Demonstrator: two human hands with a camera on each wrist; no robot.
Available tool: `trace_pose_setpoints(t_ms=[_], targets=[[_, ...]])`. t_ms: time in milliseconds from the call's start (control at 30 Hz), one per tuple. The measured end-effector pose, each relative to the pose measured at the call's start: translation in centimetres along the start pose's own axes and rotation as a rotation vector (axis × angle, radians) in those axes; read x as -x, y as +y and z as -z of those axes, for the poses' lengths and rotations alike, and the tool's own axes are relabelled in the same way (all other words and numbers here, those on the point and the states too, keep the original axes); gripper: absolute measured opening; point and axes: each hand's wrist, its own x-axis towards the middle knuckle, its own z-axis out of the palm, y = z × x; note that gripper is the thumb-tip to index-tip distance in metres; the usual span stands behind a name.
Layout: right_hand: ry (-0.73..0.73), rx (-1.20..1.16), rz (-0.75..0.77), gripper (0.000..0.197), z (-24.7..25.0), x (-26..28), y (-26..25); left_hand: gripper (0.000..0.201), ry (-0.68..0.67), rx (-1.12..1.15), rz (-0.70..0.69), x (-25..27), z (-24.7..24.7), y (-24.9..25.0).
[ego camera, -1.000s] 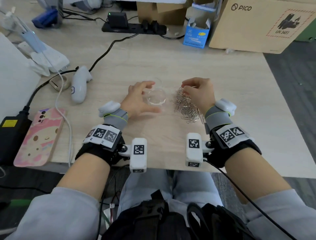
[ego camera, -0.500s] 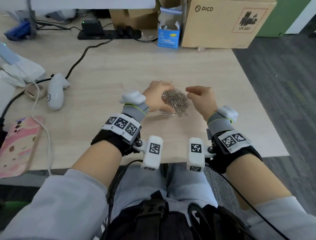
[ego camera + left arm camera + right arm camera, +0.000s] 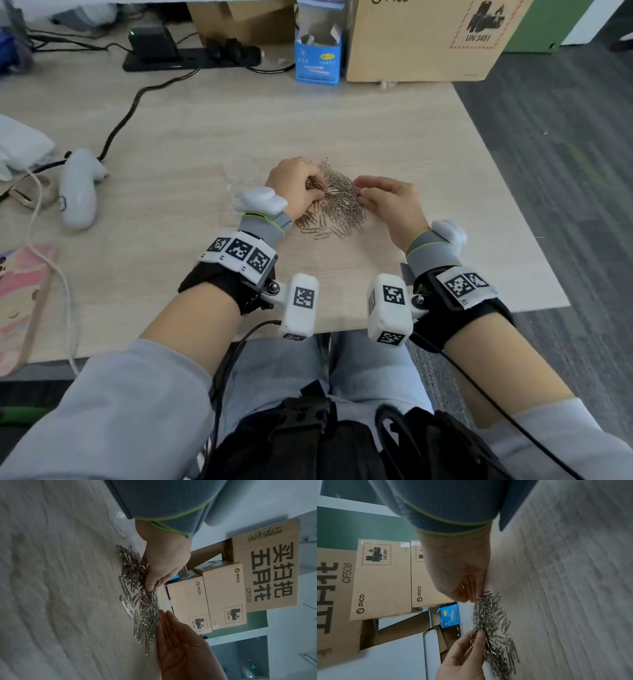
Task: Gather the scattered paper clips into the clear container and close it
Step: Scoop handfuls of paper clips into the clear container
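**Both hands close in on the clip pile**

On the left of the desk [image 3: 171, 113], a white controller [image 3: 79, 192] lies idle. Nearer the middle sits the clear container [image 3: 239, 178], faint, open and apparently empty, just left of the left hand [image 3: 296, 190]. A second ago that hand held the container; now it has let go and curls its fingers around a bunch of clips [image 3: 337, 202]. The heap lies between both hands, with a few strays nearer the person. On its right edge, the right hand [image 3: 390, 205] pinches clips with bunched fingertips. Gathering has begun; nothing is in the container yet.
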Motion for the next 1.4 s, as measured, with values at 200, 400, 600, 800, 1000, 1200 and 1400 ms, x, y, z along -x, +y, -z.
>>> trace_pose_setpoints(t_ms=[200,400,600,800,1000,1200,1400], targets=[[0.049,-0.031,0.004,0.018,-0.3,-1.0,-0.7,0.012,0.021,0.102,0.017,-0.8,0.9,0.1],[0.035,-0.117,0.002,0.017,-1.0,-1.5,-1.4,0.018,0.033,0.232,-0.033,-2.1,1.9,1.1],[-0.156,-0.458,-0.209,0.027,-1.7,-1.8,-2.5,0.016,-0.078,0.359,-0.113,-2.9,1.3,3.4],[-0.146,-0.69,-0.286,0.023,-0.8,-2.3,-2.6,0.021,-0.033,0.392,-0.143,-3.1,1.6,4.5],[-0.11,-0.719,-0.338,0.023,1.1,-2.3,-1.8,0.07,-0.205,-0.005,-0.095,-2.7,0.5,1.6],[-0.069,-0.637,-0.322,0.024,1.7,-1.9,-1.0,0.059,-0.215,-0.08,-0.089,-1.1,-1.4,1.5],[-0.051,-0.625,-0.33,0.026,1.8,-1.8,-1.0,0.019,-0.094,0.088,-0.088,-1.7,-1.6,1.1]])
